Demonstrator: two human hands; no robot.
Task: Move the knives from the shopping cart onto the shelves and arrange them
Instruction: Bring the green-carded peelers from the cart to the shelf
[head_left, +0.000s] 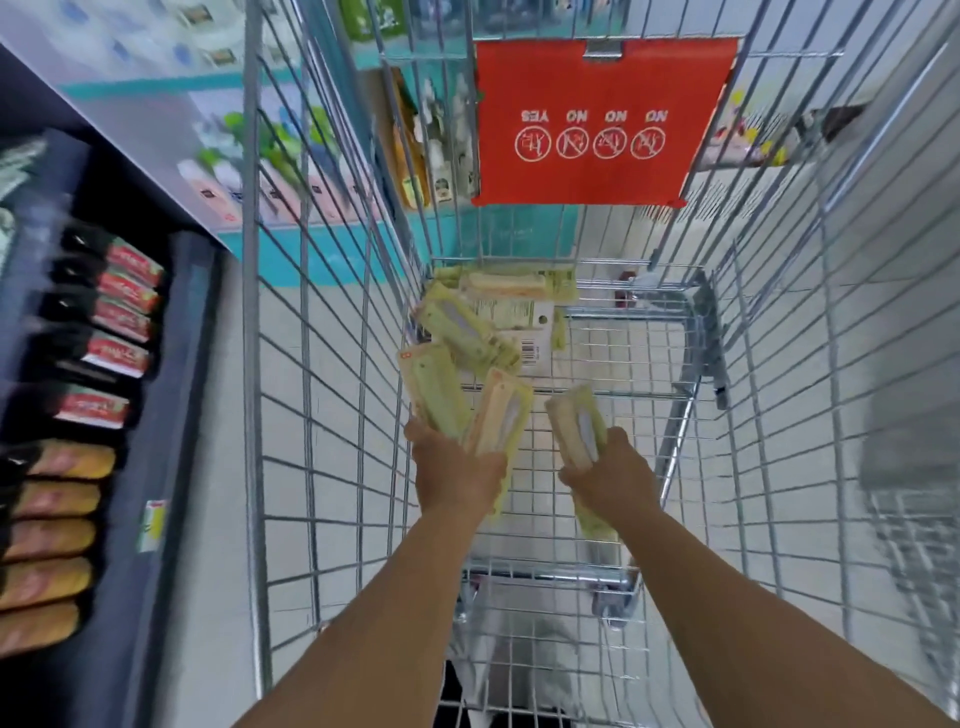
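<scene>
My left hand (457, 475) is down in the cart, and its fingers are wrapped around two knife packs (467, 410). They fan out from my grip like two cards. My right hand (610, 478) is just beside it and grips one knife pack (576, 423) of its own. Both hands are full, so neither one is loose or free.

A little further in, more knife packs (493, 317) lie in a messy heap on the wire floor of the shopping cart (280, 364). They are pale yellow-green, and each one shows a blade through a clear window. Some lie face up, and one shows its white back with a bar code. The picture is blurry, so I cannot count them for sure.

I think the step right now is lifting these three packs out. To do it well, I should hold them tight near the bottom, so the two in my left hand do not slide apart. I should lift straight up and keep the packs away from the wire sides, because a corner could catch in the mesh. The blades are covered, but I should still not squeeze on the clear part.

A red warning sign (602, 119) hangs on the far end of the cart. The dark shelf (171, 364) stands to my left, with rows of other packed goods (119, 312) hanging on it.
</scene>
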